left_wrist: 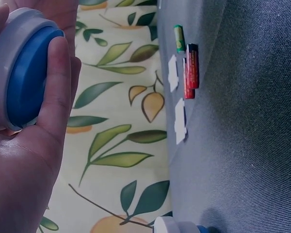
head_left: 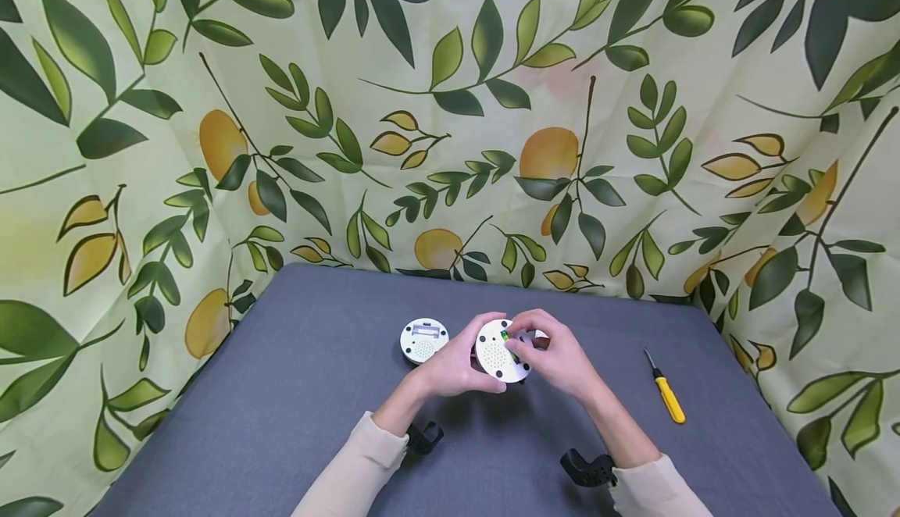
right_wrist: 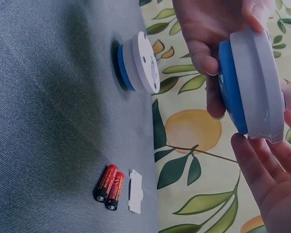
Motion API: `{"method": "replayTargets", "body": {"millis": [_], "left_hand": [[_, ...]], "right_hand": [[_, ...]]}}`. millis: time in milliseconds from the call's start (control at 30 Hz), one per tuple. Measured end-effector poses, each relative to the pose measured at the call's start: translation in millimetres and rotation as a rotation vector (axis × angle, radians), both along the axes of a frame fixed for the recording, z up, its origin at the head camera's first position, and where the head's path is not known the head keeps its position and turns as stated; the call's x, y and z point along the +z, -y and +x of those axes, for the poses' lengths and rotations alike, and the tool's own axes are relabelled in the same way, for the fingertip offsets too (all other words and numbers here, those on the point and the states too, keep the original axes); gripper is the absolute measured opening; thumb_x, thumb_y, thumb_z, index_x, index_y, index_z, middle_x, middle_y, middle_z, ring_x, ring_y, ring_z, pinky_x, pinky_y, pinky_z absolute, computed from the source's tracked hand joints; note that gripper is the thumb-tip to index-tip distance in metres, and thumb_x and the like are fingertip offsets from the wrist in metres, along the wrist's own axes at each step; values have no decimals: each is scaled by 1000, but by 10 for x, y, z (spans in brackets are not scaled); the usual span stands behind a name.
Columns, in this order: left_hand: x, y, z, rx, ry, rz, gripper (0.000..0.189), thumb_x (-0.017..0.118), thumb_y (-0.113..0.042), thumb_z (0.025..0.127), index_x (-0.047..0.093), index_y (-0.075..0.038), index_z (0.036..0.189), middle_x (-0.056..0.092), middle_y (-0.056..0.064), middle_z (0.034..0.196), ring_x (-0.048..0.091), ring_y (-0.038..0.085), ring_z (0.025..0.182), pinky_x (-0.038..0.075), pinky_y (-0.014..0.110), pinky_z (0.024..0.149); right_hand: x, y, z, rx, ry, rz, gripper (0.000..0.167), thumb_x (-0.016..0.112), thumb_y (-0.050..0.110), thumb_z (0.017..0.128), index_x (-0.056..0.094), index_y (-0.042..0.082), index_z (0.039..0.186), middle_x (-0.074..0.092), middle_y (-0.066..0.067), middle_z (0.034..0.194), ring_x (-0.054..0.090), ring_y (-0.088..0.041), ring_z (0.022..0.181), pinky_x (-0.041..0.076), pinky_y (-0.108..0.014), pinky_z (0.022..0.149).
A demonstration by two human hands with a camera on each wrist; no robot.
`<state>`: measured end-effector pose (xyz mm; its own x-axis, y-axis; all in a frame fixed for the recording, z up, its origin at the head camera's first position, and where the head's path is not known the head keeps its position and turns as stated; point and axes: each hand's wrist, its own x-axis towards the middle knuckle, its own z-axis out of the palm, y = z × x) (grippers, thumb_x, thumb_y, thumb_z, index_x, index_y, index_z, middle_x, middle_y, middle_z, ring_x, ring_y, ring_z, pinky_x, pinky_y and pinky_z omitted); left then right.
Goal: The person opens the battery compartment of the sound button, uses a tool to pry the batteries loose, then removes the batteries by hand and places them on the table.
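My left hand (head_left: 453,362) grips a round white device (head_left: 494,351) by its rim, back side up. That back shows small speaker holes, dark feet and a battery slot; its blue front (left_wrist: 31,77) appears in the left wrist view. A green battery (head_left: 505,336) sits at the slot. My right hand (head_left: 558,351) bends over it, thumb and index finger pinching at the battery, while other fingertips touch the device's edge in the right wrist view. How far the battery lies in the slot is hidden by the fingers.
A second white device (head_left: 424,340) lies face down left of the hands, its battery slot uncovered. A yellow screwdriver (head_left: 668,396) lies to the right. Red batteries (right_wrist: 109,187), another green battery (left_wrist: 179,39) and white covers (left_wrist: 180,121) lie on the grey table (head_left: 316,392).
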<state>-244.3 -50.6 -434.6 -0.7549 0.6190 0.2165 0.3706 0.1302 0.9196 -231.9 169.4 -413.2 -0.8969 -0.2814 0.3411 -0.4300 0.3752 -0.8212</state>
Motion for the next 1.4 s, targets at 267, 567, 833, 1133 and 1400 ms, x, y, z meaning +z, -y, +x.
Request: {"method": "replayTargets", "body": {"millis": [267,567,833,1133,1400], "left_hand": [[8,-8,13,-18,-1,-13,97,86,-10,76,31,-19,156,54,-1,131,58,11,110,44,28,97],[9,-1,10,-40,-7,-6,97,86,-14,76,30,-19,155,55,1,131,58,11,108,46,27,95],[18,10,8,-25,-9,-7,98,85,-12,77,29,-15,157,53,1,136,56,12,112,41,29,101],[19,22,5,-17,1,-16,99,86,-16,77,28,-16,157,52,0,136,57,11,112,42,29,100],[29,24,9,-15,-11,-26,100,87,-17,76,29,-15,157,51,0,139,55,11,115,39,31,103]], "right_hand": [[16,-5,1,31,17,0,12,78,13,90,69,14,99,64,-4,109,58,-27,100,51,-30,81],[-12,-32,-32,52,8,11,14,77,16,91,68,15,102,63,-3,108,56,-25,99,51,-30,80],[-21,-4,-22,22,23,-16,19,78,17,91,67,12,105,64,-5,108,58,-24,96,51,-29,78],[-29,-7,1,66,-20,-39,18,76,11,92,74,12,110,64,-6,115,57,-30,106,52,-28,78],[-4,-13,10,79,-27,-35,18,76,10,91,76,10,110,64,-5,115,58,-30,109,53,-28,81]]}}
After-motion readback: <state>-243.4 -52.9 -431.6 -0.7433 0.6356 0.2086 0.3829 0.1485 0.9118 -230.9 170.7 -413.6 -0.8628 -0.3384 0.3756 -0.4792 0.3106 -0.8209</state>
